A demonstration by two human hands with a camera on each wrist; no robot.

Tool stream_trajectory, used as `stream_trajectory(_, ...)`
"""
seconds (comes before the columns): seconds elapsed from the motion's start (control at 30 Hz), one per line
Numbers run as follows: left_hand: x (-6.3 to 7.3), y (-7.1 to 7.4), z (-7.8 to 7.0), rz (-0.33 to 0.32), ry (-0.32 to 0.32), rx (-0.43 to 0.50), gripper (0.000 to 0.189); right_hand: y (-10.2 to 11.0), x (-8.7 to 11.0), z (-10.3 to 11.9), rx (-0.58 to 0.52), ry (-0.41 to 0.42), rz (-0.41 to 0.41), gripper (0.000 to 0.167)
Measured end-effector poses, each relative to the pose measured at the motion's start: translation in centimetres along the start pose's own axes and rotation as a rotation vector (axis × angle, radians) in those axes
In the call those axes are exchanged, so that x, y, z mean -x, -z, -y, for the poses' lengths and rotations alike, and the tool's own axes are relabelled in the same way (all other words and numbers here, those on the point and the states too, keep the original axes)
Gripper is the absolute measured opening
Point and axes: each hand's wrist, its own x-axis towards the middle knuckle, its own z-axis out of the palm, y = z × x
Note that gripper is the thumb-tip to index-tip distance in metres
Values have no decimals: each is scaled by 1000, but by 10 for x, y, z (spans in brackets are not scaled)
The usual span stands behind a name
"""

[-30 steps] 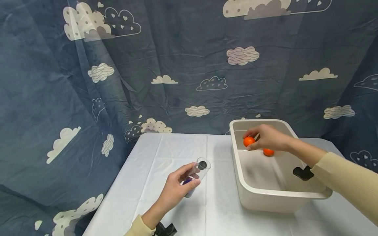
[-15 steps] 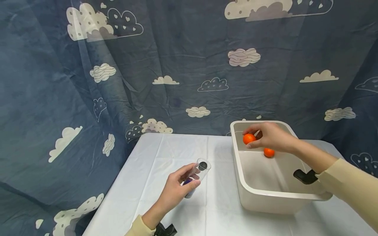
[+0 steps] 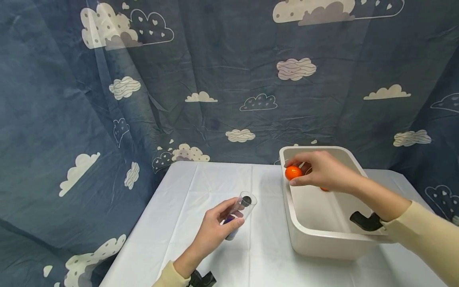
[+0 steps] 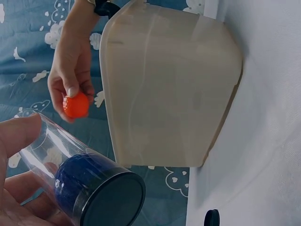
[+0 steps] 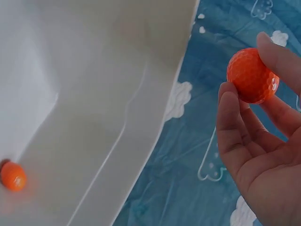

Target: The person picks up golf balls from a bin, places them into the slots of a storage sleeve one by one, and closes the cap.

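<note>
Your right hand (image 3: 324,173) pinched an orange ball (image 3: 293,173) over the bin's (image 3: 322,243) left rim; your left hand (image 3: 215,229) gripped a clear tube (image 3: 238,213), tilted above the surface (image 3: 215,179).

We find no words, labels, brands or numbers to read anywhere, neither on the tub (image 3: 322,243), the tube (image 4: 84,183) nor the cloud-printed cloth (image 3: 215,79).

There are two orange balls: one (image 3: 293,172) at the fingertips of the right hand (image 3: 322,172), one (image 5: 12,176) lying in the bin. There is one beige bin (image 3: 322,243), one clear tube (image 3: 239,213) with a blue ball inside, and two hands, the left hand (image 3: 215,229) included.
</note>
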Motion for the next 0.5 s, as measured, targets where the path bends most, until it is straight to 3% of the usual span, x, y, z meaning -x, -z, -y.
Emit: stream_trajectory(0.5,-1,-5,-3,7,6,-4,49,-13,7,29,-64,124,43,43)
